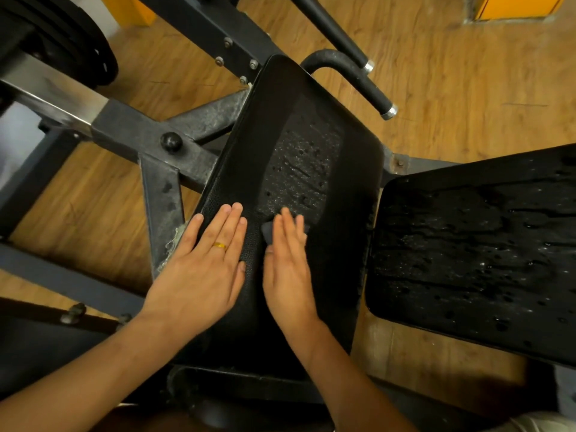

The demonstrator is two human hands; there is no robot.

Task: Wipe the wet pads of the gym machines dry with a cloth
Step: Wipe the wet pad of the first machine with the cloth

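A long black back pad (280, 120) runs up the middle of the head view, with water drops on its centre strip. My left hand (205, 269) lies flat on the pad's left edge, fingers straight, a gold ring on one finger. My right hand (288, 269) presses a small dark cloth (267, 229) onto the pad with straight fingers; only a corner of the cloth shows past them. A second black seat pad (467, 254) on the right is covered in water drops and streaks.
The machine's dark steel frame (149, 132) crosses on the left, with weight plates (62, 42) at the top left. Two black handle bars (371, 88) stick out beyond the back pad. A wooden floor (452, 73) lies all around.
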